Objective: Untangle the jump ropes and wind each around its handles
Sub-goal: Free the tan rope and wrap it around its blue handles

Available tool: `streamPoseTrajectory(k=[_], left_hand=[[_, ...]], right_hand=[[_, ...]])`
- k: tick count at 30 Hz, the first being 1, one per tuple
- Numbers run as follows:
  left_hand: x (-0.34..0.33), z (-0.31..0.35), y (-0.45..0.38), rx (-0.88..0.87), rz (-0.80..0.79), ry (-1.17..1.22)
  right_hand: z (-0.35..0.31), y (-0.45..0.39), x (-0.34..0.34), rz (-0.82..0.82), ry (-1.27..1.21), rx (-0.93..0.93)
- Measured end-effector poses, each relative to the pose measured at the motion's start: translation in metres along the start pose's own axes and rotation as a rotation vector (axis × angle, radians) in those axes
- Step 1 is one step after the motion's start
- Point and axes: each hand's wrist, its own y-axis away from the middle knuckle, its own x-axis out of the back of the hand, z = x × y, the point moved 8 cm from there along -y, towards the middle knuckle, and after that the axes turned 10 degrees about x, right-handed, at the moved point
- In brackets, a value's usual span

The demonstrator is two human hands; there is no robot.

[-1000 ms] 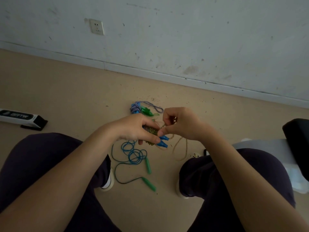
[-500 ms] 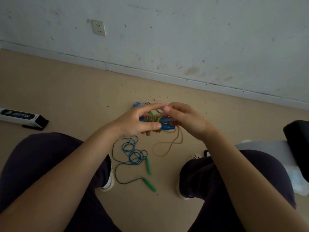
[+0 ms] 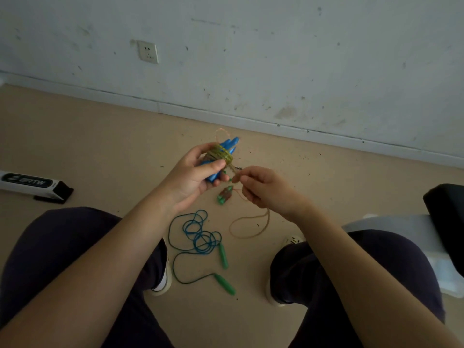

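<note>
A: Left hand [image 3: 193, 177] is wrapped round the pair of blue handles [image 3: 223, 156], thumb laid across the front and fingers curled behind. Handles are bunched side by side and pointed away from the body, I'd say so they work as one spool.

B: Right hand?

A: Right hand [image 3: 266, 190] pinches the tan rope [image 3: 251, 223] between thumb and fingertips, other fingers curled in. It sits just beside the handles, slightly lower. Probably feeding slack and keeping tension on the next turn.

B: State of the wind?

A: Several tight yellowish coils round the middle of the handles, and one small loop sticks up past the tips. The leftover rope hangs from the right hand and curves to a loose loop on the floor [image 3: 75, 146] between the knees. Judging by that, mostly wound, short tail left.

B: Other ropes?

A: Blue rope with green handles [image 3: 200, 237] lies loose on the floor below the hands, coiled in a heap, both handles free. Not wound yet. A small bundle with green ends [image 3: 225, 195] lies just under the hands; looks wound, too small to be sure. A striped cord shows between the hands, mostly hidden.

B: Risk?

A: The coils could slip off the tapered tips if the thumb lifts.
</note>
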Motion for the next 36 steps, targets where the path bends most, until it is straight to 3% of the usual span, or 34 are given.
streamPoseTrajectory(k=[4,8,14,18,22,29,31,36], left_hand=[[0.004,-0.001,-0.001,-0.033,0.098,-0.081],[0.004,0.000,-0.001,-0.092,0.169,-0.215],[-0.003,-0.008,-0.006,-0.059,0.141,-0.455],[-0.005,-0.015,-0.003,0.042,0.048,-0.454],[-0.005,-0.012,-0.003,0.028,0.015,-0.530],[0.017,-0.009,-0.009,-0.009,0.196,-0.766],[0.013,-0.014,-0.009,0.026,0.132,-0.822],[-0.020,-0.036,0.000,0.171,-0.222,-0.882]], right_hand=[[-0.008,-0.002,-0.007,-0.025,0.194,0.063],[-0.016,-0.005,-0.005,0.029,0.208,0.117],[-0.017,0.001,-0.001,0.092,0.184,0.129],[-0.015,0.004,0.000,0.088,0.152,0.126],[-0.019,0.004,-0.001,0.061,0.103,0.085],[-0.035,0.007,0.011,0.058,0.300,0.173],[-0.038,0.007,0.016,0.084,0.354,0.225],[-0.039,0.004,0.020,0.151,0.457,0.369]])
